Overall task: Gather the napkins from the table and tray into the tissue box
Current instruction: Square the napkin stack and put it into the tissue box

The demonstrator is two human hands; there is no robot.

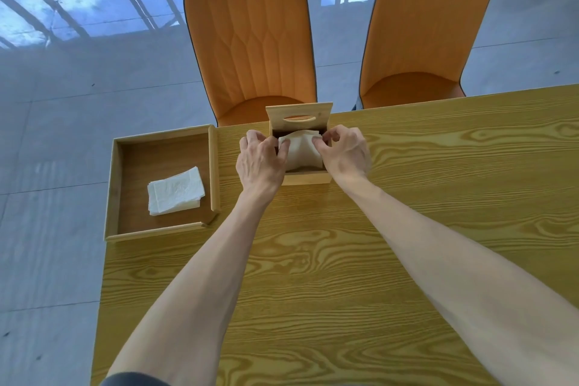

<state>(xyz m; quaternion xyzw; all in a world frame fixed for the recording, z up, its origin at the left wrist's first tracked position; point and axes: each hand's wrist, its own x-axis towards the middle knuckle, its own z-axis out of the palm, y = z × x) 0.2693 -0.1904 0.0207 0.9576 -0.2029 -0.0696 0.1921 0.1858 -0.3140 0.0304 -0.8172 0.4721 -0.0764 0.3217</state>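
The wooden table point(344, 260) carries an open tray point(163, 226) at its left edge and, just beside it, the tissue box point(305, 178) with its slotted lid point(299, 116) tipped up at the far side, evidently so the cavity stays open for loading. One folded stack of napkins point(175, 191) lies in the tray, not yet collected. The left hand point(260, 160) and right hand point(344, 150) each pinch an opposite edge of a napkin bundle point(302, 150) sitting in the box mouth, judged to be squeezing it narrow enough to seat inside.
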